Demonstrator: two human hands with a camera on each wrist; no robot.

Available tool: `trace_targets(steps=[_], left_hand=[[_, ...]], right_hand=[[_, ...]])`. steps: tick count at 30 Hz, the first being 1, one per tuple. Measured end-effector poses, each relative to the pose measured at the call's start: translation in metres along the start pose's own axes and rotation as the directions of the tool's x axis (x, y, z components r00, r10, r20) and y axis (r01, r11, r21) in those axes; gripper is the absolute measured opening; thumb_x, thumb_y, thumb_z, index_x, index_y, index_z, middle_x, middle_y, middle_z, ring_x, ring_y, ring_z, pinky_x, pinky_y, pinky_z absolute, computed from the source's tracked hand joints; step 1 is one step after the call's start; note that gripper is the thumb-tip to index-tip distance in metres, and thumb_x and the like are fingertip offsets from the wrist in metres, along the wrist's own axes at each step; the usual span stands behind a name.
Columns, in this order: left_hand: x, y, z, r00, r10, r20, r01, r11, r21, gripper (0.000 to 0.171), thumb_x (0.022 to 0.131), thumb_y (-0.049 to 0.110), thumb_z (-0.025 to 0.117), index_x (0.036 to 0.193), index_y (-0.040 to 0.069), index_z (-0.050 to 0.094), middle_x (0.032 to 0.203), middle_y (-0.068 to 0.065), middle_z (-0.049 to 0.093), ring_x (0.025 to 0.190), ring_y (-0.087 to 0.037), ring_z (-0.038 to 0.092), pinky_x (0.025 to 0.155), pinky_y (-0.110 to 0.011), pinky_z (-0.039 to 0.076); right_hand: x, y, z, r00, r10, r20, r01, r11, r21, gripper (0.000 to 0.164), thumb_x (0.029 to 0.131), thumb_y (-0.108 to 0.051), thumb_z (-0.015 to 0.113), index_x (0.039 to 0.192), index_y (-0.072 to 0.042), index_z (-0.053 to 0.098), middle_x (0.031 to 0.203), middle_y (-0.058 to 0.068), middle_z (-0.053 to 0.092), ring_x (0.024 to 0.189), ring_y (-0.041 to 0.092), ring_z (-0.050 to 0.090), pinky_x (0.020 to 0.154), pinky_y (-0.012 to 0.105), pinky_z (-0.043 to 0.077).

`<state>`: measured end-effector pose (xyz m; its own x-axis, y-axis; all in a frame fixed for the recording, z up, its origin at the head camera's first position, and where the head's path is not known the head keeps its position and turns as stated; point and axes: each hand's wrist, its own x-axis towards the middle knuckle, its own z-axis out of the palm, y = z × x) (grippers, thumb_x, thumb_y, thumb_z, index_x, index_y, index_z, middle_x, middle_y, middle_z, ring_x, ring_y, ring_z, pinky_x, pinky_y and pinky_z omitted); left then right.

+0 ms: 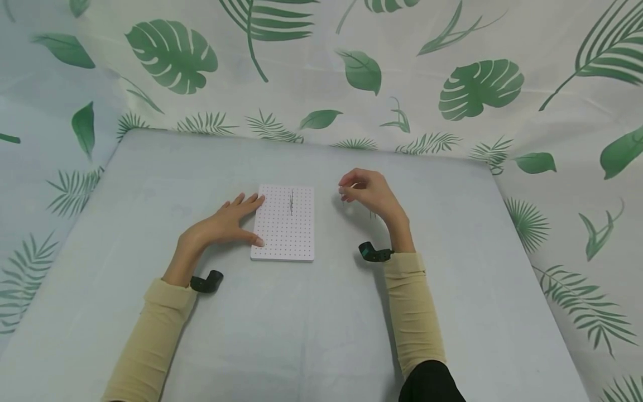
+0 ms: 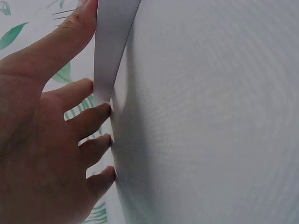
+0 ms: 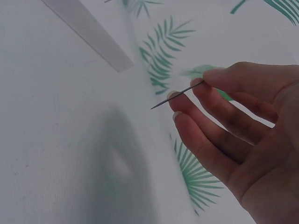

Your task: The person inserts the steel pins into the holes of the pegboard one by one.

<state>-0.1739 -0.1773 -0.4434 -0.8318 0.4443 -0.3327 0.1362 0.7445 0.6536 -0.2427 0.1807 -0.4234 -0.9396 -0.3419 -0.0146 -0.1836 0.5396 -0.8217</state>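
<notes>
A white pegboard (image 1: 283,237) with rows of small holes lies on the table. Several thin metal needles (image 1: 291,202) stand in its upper middle part. My left hand (image 1: 226,223) is spread along the board's left side, thumb and index fingertip right at its edge. In the left wrist view the other fingertips of the left hand (image 2: 60,126) come down by the table surface. To the right of the board, my right hand (image 1: 372,192) is raised above the table. In the right wrist view, its thumb and index finger pinch a thin dark needle (image 3: 175,96), pointed end outward.
A few more thin needles (image 1: 372,214) show on the table beside the right wrist. A pale cloth covers the table (image 1: 241,335). Leaf-patterned fabric (image 1: 402,84) hangs behind it and along the sides. Each wrist wears a small black camera (image 1: 375,252).
</notes>
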Motion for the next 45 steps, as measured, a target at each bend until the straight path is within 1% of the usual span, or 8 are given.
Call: trace_targets(steps=[9,12,19,24,26,29,39,45], left_hand=[[-0.001,0.000,0.000,1.000,0.001,0.001,-0.001,1.000,0.003,0.107,0.085,0.036,0.084,0.165,0.008,0.017,0.172,-0.020,0.007,0.159,-0.043,-0.006,0.128,-0.059,-0.005],[-0.001,0.001,0.000,1.000,0.000,0.002,0.000,1.000,0.002,0.108,0.085,0.036,0.084,0.165,0.008,0.017,0.172,-0.020,0.007,0.159,-0.043,-0.007,0.128,-0.059,-0.006],[0.001,0.001,0.000,1.000,-0.003,0.000,0.003,1.000,0.011,0.108,0.085,0.036,0.084,0.165,0.008,0.017,0.172,-0.020,0.007,0.159,-0.043,-0.006,0.128,-0.059,-0.005],[0.002,0.001,0.000,1.000,-0.007,0.002,0.007,1.000,0.016,0.107,0.086,0.035,0.083,0.165,0.008,0.017,0.172,-0.020,0.007,0.159,-0.043,-0.006,0.128,-0.059,-0.005],[0.001,0.001,0.000,1.000,-0.007,0.003,0.007,1.000,0.015,0.107,0.086,0.035,0.083,0.165,0.008,0.017,0.172,-0.020,0.007,0.159,-0.043,-0.006,0.128,-0.059,-0.005],[0.001,0.001,0.000,1.000,-0.007,0.003,0.007,1.000,0.014,0.107,0.086,0.034,0.083,0.165,0.008,0.017,0.172,-0.020,0.007,0.159,-0.043,-0.006,0.128,-0.059,-0.005],[0.002,-0.001,0.000,1.000,-0.004,0.005,0.004,1.000,0.013,0.107,0.086,0.034,0.083,0.165,0.008,0.017,0.172,-0.020,0.007,0.159,-0.043,-0.006,0.128,-0.060,-0.006],[0.002,0.000,0.000,1.000,-0.004,0.003,0.004,1.000,0.015,0.107,0.085,0.034,0.084,0.165,0.008,0.017,0.172,-0.020,0.007,0.159,-0.043,-0.006,0.128,-0.060,-0.006]], right_hand=[[0.002,-0.003,0.009,1.000,-0.009,0.018,0.009,1.000,0.015,0.014,0.096,-0.016,0.073,0.105,-0.005,0.072,0.100,0.013,0.075,0.083,0.030,0.075,0.082,0.049,0.061],[0.003,-0.005,0.011,1.000,-0.010,0.024,0.009,1.000,0.005,0.014,0.096,-0.016,0.073,0.106,-0.006,0.072,0.101,0.012,0.074,0.083,0.028,0.075,0.083,0.046,0.061],[0.004,-0.012,0.016,0.999,-0.037,0.024,0.036,0.999,0.027,0.011,0.095,-0.009,0.073,0.104,-0.003,0.071,0.101,0.014,0.075,0.084,0.027,0.076,0.081,0.045,0.062],[0.004,-0.017,0.021,0.999,-0.042,0.025,0.041,0.999,0.031,0.011,0.094,-0.010,0.073,0.103,-0.004,0.071,0.098,0.012,0.076,0.084,0.027,0.077,0.079,0.038,0.060],[0.004,-0.018,0.023,0.999,-0.045,0.026,0.044,0.999,0.021,0.011,0.094,-0.011,0.073,0.103,-0.005,0.071,0.097,0.011,0.077,0.084,0.026,0.077,0.078,0.034,0.059],[0.004,-0.019,0.026,0.998,-0.057,0.022,0.057,0.998,0.009,0.011,0.095,-0.012,0.073,0.103,-0.005,0.071,0.097,0.011,0.077,0.083,0.024,0.077,0.076,0.031,0.058],[0.006,-0.023,0.038,0.994,-0.107,0.023,0.106,0.994,0.019,0.011,0.094,-0.010,0.074,0.103,-0.004,0.071,0.095,0.011,0.077,0.082,0.023,0.077,0.073,0.034,0.060],[0.005,-0.029,0.044,0.992,-0.124,0.023,0.123,0.992,0.033,0.010,0.094,-0.009,0.073,0.102,-0.005,0.070,0.096,0.011,0.077,0.083,0.023,0.077,0.072,0.029,0.058]])
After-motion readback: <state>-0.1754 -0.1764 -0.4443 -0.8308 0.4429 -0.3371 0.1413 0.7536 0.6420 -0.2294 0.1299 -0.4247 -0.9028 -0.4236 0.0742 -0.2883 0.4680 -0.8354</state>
